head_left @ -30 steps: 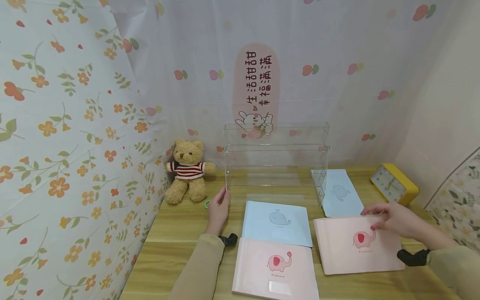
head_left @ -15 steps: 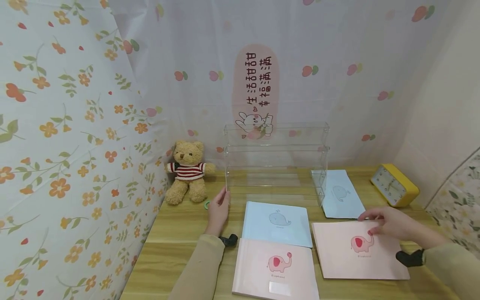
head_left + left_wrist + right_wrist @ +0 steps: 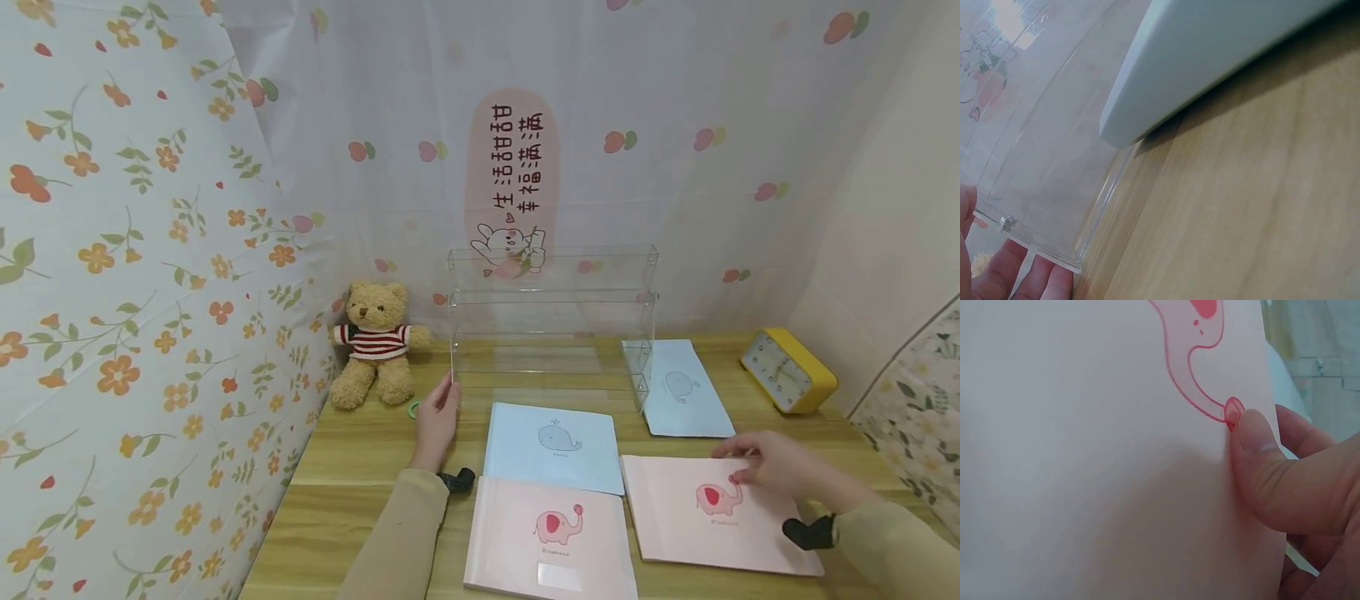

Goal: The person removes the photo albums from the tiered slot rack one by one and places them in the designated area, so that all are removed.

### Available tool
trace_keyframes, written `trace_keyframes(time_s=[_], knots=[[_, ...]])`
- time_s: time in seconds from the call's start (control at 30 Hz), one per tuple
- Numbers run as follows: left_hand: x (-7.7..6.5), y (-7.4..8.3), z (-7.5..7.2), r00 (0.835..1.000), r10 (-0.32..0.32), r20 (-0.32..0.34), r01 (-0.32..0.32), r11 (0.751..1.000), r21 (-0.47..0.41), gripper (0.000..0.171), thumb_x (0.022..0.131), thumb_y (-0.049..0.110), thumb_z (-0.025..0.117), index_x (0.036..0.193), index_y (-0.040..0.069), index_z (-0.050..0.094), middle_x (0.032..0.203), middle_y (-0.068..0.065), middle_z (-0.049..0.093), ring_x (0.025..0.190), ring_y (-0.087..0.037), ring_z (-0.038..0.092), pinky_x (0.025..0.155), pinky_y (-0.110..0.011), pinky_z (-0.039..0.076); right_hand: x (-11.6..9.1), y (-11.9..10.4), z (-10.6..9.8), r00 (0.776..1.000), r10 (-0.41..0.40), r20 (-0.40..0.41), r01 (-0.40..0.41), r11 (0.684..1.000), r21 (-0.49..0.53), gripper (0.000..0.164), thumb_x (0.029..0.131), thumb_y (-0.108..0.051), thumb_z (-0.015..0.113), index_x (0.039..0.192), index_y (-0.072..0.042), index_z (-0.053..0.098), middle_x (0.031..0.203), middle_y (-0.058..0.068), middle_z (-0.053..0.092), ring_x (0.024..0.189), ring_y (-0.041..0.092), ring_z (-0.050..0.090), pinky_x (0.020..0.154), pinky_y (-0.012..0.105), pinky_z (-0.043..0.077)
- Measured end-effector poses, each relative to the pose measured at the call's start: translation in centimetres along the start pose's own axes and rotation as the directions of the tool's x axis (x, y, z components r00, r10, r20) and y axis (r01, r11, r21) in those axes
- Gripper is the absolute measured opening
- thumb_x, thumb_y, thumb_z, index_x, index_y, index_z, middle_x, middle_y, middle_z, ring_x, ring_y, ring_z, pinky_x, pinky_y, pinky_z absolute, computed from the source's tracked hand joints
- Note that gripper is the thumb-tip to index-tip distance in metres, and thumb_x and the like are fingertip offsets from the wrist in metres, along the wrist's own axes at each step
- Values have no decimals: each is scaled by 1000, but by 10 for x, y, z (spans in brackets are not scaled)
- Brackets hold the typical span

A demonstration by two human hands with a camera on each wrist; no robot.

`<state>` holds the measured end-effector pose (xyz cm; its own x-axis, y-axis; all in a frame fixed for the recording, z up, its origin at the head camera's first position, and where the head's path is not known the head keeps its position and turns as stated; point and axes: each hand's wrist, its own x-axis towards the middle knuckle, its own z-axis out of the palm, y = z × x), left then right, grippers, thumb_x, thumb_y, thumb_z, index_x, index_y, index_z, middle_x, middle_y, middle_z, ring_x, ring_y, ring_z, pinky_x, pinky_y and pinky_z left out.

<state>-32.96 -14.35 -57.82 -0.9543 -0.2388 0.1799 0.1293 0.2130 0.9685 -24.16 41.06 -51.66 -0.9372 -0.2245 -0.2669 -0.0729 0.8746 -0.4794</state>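
Note:
In the head view my left hand (image 3: 437, 421) grips the lower left side of a clear acrylic rack (image 3: 551, 296) with stepped tiers. The left wrist view shows thumb and fingers on either side of the rack's side panel (image 3: 1041, 253). My right hand (image 3: 780, 468) pinches the far edge of a pink book (image 3: 675, 533) with a red elephant on its cover. Its thumb (image 3: 1257, 440) presses on the cover at the trunk's tip; the other fingers go behind the book, partly hidden. A second pink elephant book (image 3: 510, 542) lies on the table to its left.
A blue whale book (image 3: 517, 442) lies in front of the rack, and another blue whale book (image 3: 678, 400) by its right end. A teddy bear (image 3: 375, 346) sits at the left, a yellow clock (image 3: 795, 371) at the right. A small green ring (image 3: 414, 409) is beside my left hand.
My right hand has moved toward me, bringing the pink elephant book nearer and lower in the head view. The left hand and the rack have stayed put.

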Motion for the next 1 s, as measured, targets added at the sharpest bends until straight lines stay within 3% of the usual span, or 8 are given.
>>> trace_keyframes(time_s=[0.17,0.33,0.63,0.8,0.9,0.93,1.0], knots=[[0,0,-3,1000,-2,-3,2,1000,-5,47,112,39,67,154,19,67,152,-11,70,140,-33,68,115,-55,57,2,5,14,1000,-2,-16,2,1000,-14,35,92,-19,89,125,-14,79,123,9,77,117,39,68,103,69,56],[1,0,-3,1000,11,-5,-11,1000,-2,46,112,37,67,154,18,66,151,-12,71,138,-34,68,114,-56,57,5,3,19,1000,-17,-27,15,997,-77,31,93,-13,86,124,-15,78,123,10,76,115,38,69,101,68,57],[-1,2,-4,1000,8,3,-8,1000,-8,47,112,35,67,154,15,66,148,-15,73,137,-35,69,113,-55,58,10,-9,22,997,72,-1,-71,993,-91,30,94,-8,83,123,-12,76,123,13,76,113,37,68,103,70,55],[6,3,-12,999,31,-14,-31,1000,-5,50,113,28,67,158,8,61,149,-21,70,135,-39,70,112,-53,59,9,-20,29,996,-3,-90,-11,988,-157,31,93,0,77,121,-13,76,122,17,74,108,37,68,100,68,57],[8,14,-19,999,45,-7,-45,999,0,52,112,22,67,160,5,57,152,-24,67,138,-43,67,115,-54,57,3,-35,40,970,-115,-213,50,956,-290,34,90,-1,79,120,-17,77,121,15,73,106,38,69,97,68,59],[7,19,-22,999,47,2,-47,999,-5,52,112,20,67,160,5,56,155,-24,65,141,-44,66,117,-54,56,0,-41,45,951,-174,-257,80,937,-339,34,90,-3,82,120,-19,77,119,13,73,106,38,69,95,67,60],[2,32,-27,999,46,23,-46,999,-13,54,111,19,68,162,7,55,160,-21,61,146,-43,61,121,-54,53,-4,-54,55,884,-318,-342,160,895,-417,34,87,-5,87,116,-22,79,116,7,73,106,36,70,94,63,61]])
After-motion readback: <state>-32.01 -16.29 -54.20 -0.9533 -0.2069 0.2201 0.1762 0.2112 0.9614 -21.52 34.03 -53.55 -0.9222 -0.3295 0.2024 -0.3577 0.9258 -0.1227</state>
